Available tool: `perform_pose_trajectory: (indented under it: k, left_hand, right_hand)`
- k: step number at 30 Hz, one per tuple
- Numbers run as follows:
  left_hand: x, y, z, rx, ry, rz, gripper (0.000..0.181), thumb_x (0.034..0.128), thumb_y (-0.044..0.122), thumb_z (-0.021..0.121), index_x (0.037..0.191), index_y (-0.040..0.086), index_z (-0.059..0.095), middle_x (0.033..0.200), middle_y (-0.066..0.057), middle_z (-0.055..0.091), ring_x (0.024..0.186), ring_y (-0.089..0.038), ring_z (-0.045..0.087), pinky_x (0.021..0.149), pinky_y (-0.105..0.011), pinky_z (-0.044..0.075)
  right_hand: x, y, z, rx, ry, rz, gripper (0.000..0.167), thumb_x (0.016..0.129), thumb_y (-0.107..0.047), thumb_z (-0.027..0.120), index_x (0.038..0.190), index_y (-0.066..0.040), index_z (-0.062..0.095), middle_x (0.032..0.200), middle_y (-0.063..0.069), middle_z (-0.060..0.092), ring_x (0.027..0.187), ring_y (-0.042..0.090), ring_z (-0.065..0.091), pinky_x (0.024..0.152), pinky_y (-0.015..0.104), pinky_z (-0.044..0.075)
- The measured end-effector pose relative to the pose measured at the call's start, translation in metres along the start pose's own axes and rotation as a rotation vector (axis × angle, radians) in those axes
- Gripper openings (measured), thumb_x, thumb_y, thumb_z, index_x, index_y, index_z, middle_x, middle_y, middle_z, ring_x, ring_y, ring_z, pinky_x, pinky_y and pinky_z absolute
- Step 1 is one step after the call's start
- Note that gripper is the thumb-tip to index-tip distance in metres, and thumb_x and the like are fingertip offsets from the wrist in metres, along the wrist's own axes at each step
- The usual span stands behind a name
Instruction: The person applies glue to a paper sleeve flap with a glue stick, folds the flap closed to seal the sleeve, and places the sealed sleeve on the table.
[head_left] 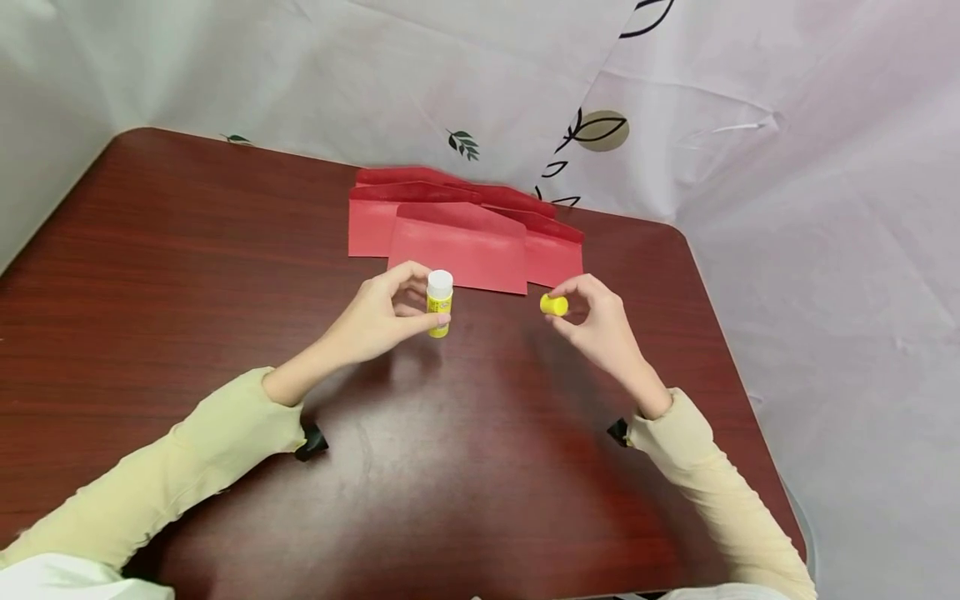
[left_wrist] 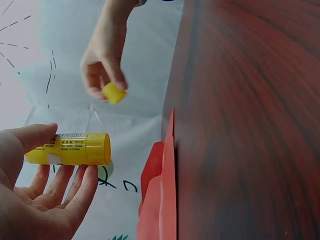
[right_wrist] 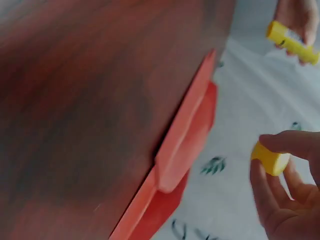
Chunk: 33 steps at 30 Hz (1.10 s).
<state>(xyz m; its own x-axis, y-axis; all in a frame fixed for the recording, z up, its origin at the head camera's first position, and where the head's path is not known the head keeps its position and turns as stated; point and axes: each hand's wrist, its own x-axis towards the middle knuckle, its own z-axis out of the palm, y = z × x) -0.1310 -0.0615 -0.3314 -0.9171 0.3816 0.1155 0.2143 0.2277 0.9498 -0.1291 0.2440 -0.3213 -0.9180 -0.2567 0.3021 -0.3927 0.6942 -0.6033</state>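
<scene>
In the head view my left hand (head_left: 378, 315) grips a yellow glue stick (head_left: 439, 305) upright above the table, its white top bare. The left wrist view shows the glue stick (left_wrist: 75, 149) between thumb and fingers, with small printing on its label. To the right, my right hand (head_left: 602, 323) pinches the yellow cap (head_left: 553, 305) between thumb and fingertips, apart from the glue stick. The cap (right_wrist: 270, 159) appears close up in the right wrist view. Beyond both hands lie several red envelopes (head_left: 459, 246) with raised flaps, overlapping one another.
The dark reddish-brown wooden table (head_left: 225, 250) has rounded far corners. Pale sheeting (head_left: 360, 75) with leaf prints hangs behind its back edge and along its right side. The envelopes lie near the back edge.
</scene>
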Motion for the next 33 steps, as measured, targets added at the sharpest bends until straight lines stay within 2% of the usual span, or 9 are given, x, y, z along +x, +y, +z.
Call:
perform_pose_trajectory:
  k: [4, 7, 14, 20, 25, 28, 31, 33]
  left_hand:
    - [-0.001, -0.002, 0.003, -0.013, 0.001, -0.012, 0.042, 0.079, 0.011, 0.078, 0.114, 0.006, 0.056, 0.108, -0.01, 0.063, 0.09, -0.021, 0.066, 0.083, -0.029, 0.057]
    - [-0.002, -0.003, 0.005, -0.024, 0.008, -0.027, 0.04, 0.0787, 0.011, 0.079, 0.112, 0.006, 0.057, 0.108, -0.009, 0.064, 0.092, -0.02, 0.067, 0.084, -0.03, 0.057]
    - [-0.001, -0.006, 0.008, -0.061, 0.019, -0.046, 0.039, 0.079, 0.01, 0.078, 0.111, 0.005, 0.057, 0.109, -0.009, 0.064, 0.094, -0.02, 0.066, 0.085, -0.029, 0.056]
    - [-0.001, -0.005, 0.011, -0.082, 0.012, -0.032, 0.038, 0.0791, 0.01, 0.078, 0.11, 0.004, 0.056, 0.108, -0.01, 0.065, 0.093, -0.02, 0.067, 0.085, -0.028, 0.056]
    - [0.0, -0.004, 0.011, -0.055, 0.01, -0.04, 0.036, 0.0801, 0.013, 0.078, 0.108, 0.004, 0.056, 0.106, -0.01, 0.066, 0.09, -0.02, 0.066, 0.085, -0.03, 0.056]
    - [0.001, -0.004, 0.011, -0.049, 0.017, -0.045, 0.034, 0.081, 0.014, 0.077, 0.107, 0.004, 0.056, 0.105, -0.01, 0.067, 0.09, -0.02, 0.066, 0.085, -0.032, 0.056]
    - [0.002, -0.003, 0.012, -0.045, 0.021, -0.039, 0.034, 0.081, 0.016, 0.077, 0.106, 0.005, 0.057, 0.104, -0.009, 0.068, 0.091, -0.019, 0.066, 0.083, -0.031, 0.056]
    - [0.003, -0.001, 0.014, -0.05, 0.025, -0.035, 0.034, 0.0807, 0.017, 0.078, 0.105, 0.006, 0.057, 0.102, -0.009, 0.069, 0.09, -0.019, 0.066, 0.081, -0.03, 0.055]
  right_hand:
    - [-0.008, 0.02, -0.007, -0.174, -0.035, 0.067, 0.025, 0.073, -0.004, 0.081, 0.095, -0.005, 0.07, 0.096, 0.01, 0.066, 0.082, 0.023, 0.064, 0.075, 0.037, 0.055]
    - [-0.014, 0.034, -0.011, -0.255, -0.07, 0.141, 0.023, 0.074, -0.008, 0.081, 0.095, -0.005, 0.072, 0.096, 0.012, 0.067, 0.08, 0.025, 0.062, 0.071, 0.036, 0.049]
    - [-0.025, 0.056, -0.017, -0.333, -0.152, 0.297, 0.024, 0.076, -0.011, 0.08, 0.097, -0.001, 0.072, 0.092, 0.017, 0.066, 0.074, 0.026, 0.058, 0.067, 0.033, 0.044]
    - [-0.03, 0.07, -0.023, -0.374, -0.172, 0.401, 0.026, 0.079, -0.016, 0.079, 0.098, -0.001, 0.07, 0.084, 0.016, 0.068, 0.072, 0.025, 0.059, 0.066, 0.034, 0.046]
    - [-0.032, 0.077, -0.025, -0.377, -0.184, 0.402, 0.031, 0.081, -0.02, 0.077, 0.102, 0.001, 0.067, 0.091, 0.019, 0.066, 0.077, 0.027, 0.058, 0.068, 0.035, 0.045]
    - [-0.031, 0.075, -0.023, -0.396, -0.174, 0.375, 0.04, 0.081, -0.025, 0.077, 0.108, 0.001, 0.065, 0.103, 0.023, 0.061, 0.088, 0.033, 0.056, 0.074, 0.043, 0.047]
    - [-0.027, 0.064, -0.018, -0.419, -0.119, 0.341, 0.047, 0.081, -0.031, 0.076, 0.114, -0.001, 0.063, 0.115, 0.024, 0.055, 0.102, 0.039, 0.052, 0.083, 0.054, 0.046]
    - [-0.022, 0.051, -0.012, -0.4, -0.067, 0.294, 0.047, 0.082, -0.033, 0.075, 0.115, -0.002, 0.063, 0.118, 0.023, 0.056, 0.108, 0.041, 0.05, 0.088, 0.056, 0.045]
